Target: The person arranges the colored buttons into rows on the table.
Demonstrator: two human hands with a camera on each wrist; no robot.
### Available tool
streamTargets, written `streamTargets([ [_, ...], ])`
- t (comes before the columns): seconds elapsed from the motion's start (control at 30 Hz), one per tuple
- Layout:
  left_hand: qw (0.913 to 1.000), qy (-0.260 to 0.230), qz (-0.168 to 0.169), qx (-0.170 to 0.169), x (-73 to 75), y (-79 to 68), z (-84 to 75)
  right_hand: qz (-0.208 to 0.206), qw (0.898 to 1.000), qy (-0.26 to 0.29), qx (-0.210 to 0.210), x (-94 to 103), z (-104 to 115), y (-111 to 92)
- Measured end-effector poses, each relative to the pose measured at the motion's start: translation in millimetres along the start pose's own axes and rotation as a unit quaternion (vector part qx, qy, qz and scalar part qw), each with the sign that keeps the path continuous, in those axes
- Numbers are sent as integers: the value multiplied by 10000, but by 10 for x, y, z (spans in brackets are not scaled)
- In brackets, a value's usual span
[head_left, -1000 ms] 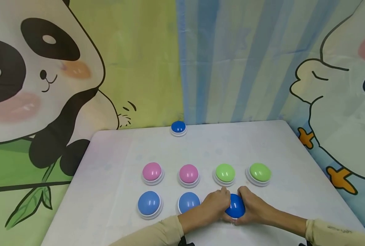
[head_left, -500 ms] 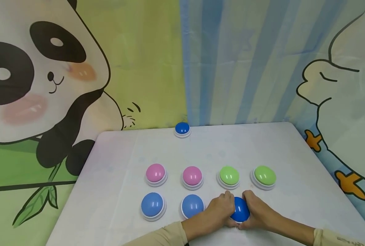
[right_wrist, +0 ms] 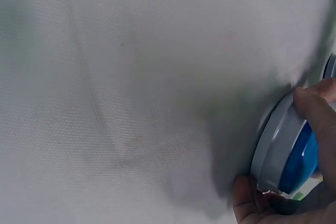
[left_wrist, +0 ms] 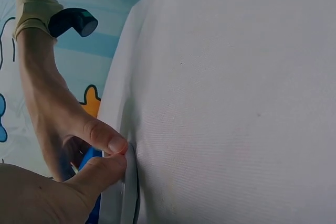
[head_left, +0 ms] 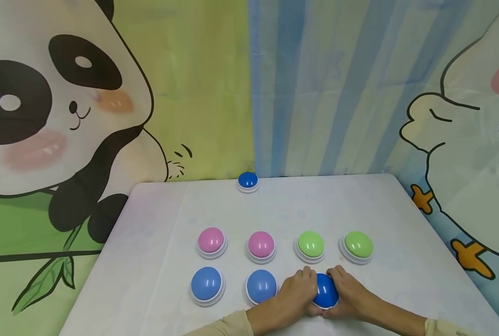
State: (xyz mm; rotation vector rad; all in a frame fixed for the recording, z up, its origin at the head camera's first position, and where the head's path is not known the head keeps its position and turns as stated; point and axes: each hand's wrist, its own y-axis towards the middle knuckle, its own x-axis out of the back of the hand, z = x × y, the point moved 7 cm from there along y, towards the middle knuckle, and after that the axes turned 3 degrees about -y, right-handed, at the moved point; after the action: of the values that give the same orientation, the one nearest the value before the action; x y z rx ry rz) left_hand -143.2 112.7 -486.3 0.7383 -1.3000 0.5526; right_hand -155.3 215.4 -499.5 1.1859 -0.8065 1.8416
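Observation:
Both hands grip a dark blue dome push button (head_left: pixel 326 291) by its sides, at the near right of the white table. My left hand (head_left: pixel 297 290) has its left side, and my right hand (head_left: pixel 350 291) has its right side. Their thumbs meet at its near edge in the left wrist view, where most of the button is hidden behind the hands. Seen from the right wrist, the button's white base (right_wrist: pixel 275 142) is pinched between thumb and fingers. A lighter blue button (head_left: pixel 261 285) lies just left of my left hand, partly covered by it.
Another lighter blue button (head_left: pixel 206 283) stands farther left on the table (head_left: pixel 169 205). Behind are two pink buttons (head_left: pixel 211 240), (head_left: pixel 261 244) and two green buttons (head_left: pixel 311 244), (head_left: pixel 359 244). One dark blue button (head_left: pixel 248 180) sits at the back edge, before a printed curtain (head_left: pixel 207 93).
The head view has shifted slightly. Both hands keep holding the dark blue button in nearly the same place, and the other buttons stay where they were.

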Motion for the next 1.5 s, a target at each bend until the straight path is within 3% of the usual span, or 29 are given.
streamTargets([
  [0.1,10000,28,-24,31,-9,-7,-8,-66,9997,-230,46,4,2,-20],
  [0.2,9994,-257,122,178,6,-40,40,-90,9995,-293,-43,16,1,-75],
  [0.3,9955,-878,195,299,63,-103,169,185,9981,-118,-584,18,-45,-141],
  [0.43,9844,-1737,-224,145,202,-172,415,433,9918,25,-1203,105,-63,-180],
  [0.57,9734,-2217,-553,155,313,-181,697,-185,9967,-32,-791,366,68,-40],
  [0.67,9716,-2266,-590,348,354,-159,905,-807,9963,-189,-226,549,199,131],
  [0.77,9753,-2055,-584,554,374,-145,1101,-1104,9931,-350,191,621,317,341],
  [0.93,9859,-1294,-479,947,374,-108,1463,-1160,9863,-970,667,623,494,768],
  [1.07,9838,-1182,-380,1291,358,0,1887,-1315,9672,-1835,1167,707,601,1184],
  [1.17,9789,-1374,-299,1481,339,147,2275,-1567,9478,-2371,1449,840,656,1572],
  [1.23,9745,-1567,-177,1595,290,263,2534,-1697,9398,-2621,1390,929,679,1862],
  [1.3,9660,-1840,51,1816,190,353,2784,-1743,9380,-2754,1181,989,686,2171],
  [1.4,9475,-2180,396,2307,-22,426,3103,-1477,9534,-2564,586,963,633,2623],
  [1.5,9251,-2572,474,2753,-224,487,3306,-969,9725,-2108,-187,826,500,2980],
])
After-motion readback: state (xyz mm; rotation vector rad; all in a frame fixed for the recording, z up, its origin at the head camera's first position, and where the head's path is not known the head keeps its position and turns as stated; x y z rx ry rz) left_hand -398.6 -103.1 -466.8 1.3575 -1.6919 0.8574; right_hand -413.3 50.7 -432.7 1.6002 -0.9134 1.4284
